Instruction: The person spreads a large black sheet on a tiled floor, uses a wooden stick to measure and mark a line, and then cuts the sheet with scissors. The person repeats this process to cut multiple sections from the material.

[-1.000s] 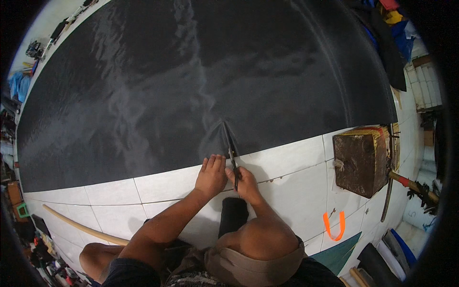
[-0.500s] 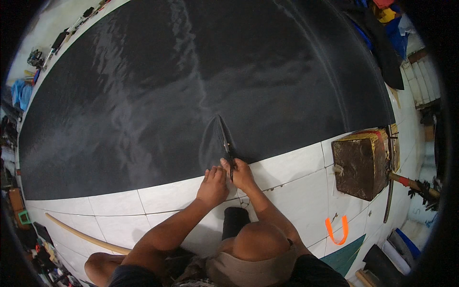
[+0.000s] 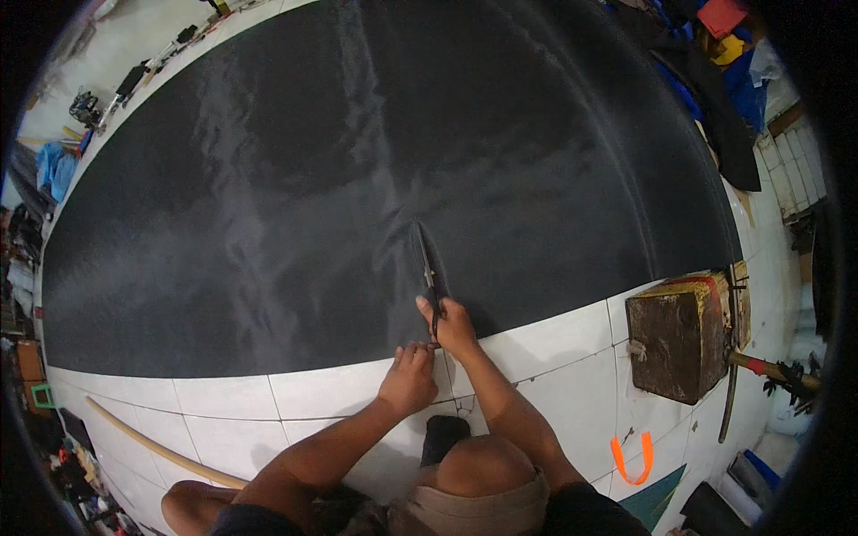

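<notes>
A large sheet of glossy black material [image 3: 313, 161] is spread on the white tiled floor, its near edge in front of me. My right hand [image 3: 451, 326] is closed round the dark handles of a pair of scissors [image 3: 427, 272]. Their blades point away from me into the sheet, inside a narrow raised fold with a pointed far end. Just nearer and to the left, my left hand [image 3: 411, 380] pinches the sheet's near edge between its fingers. Its fingertips lie close below the scissor handles.
A brown and yellow block-shaped box [image 3: 675, 344] stands at the sheet's right corner, beside a wooden pole [image 3: 773, 368]. An orange U-shaped strip [image 3: 633, 460] and a green sheet [image 3: 657, 500] lie nearer. To the left is a curved wooden strip [image 3: 161, 447]. Assorted items line both walls.
The scissors and my right hand have moved farther in over the sheet. My left hand has drawn slightly back toward me, apart from the right. The whole view has shifted a little.
</notes>
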`<state>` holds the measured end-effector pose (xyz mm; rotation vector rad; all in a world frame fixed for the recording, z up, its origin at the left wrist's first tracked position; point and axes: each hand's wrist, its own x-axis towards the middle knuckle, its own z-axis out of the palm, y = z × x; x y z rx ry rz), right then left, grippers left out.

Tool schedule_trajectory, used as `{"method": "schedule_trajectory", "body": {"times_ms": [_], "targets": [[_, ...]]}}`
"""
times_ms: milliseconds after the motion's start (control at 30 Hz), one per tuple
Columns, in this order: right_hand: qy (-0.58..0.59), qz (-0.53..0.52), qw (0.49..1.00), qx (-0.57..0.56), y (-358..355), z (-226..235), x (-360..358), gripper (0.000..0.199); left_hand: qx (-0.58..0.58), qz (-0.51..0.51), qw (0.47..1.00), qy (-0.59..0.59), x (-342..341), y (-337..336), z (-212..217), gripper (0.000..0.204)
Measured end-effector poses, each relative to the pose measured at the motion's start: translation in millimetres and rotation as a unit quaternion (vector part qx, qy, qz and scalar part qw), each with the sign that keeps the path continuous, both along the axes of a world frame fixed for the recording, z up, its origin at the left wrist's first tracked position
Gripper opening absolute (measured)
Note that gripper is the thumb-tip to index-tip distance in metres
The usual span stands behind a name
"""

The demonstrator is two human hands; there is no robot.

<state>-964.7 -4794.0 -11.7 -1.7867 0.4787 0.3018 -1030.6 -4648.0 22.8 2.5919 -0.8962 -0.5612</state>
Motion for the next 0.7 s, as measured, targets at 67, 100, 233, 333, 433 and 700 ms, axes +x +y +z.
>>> {"method": "schedule_trajectory", "body": {"times_ms": [67,100,233,333,433,700], "targets": [[0.003,-0.002,0.999,0.037,-4,7,14,0.053,-0.002,-0.003,1.000,-0.006,-2,0,-2,0.073],[0.021,0.001,0.999,0.043,-6,12,23,0.054,0.001,-0.006,1.000,-0.008,-1,1,0,0.072],[0.059,-0.018,0.995,0.080,-9,22,58,0.056,0.027,-0.024,0.999,-0.001,0,-1,2,0.070],[0.041,-0.029,0.996,0.073,-4,16,61,0.055,0.030,-0.019,0.999,0.019,3,0,2,0.072],[0.041,-0.022,0.997,0.066,-2,14,62,0.054,0.051,-0.003,0.998,0.046,9,-7,8,0.074],[0.036,-0.027,0.994,0.097,0,13,87,0.051,0.089,0.000,0.992,0.092,24,-24,19,0.070]]}}
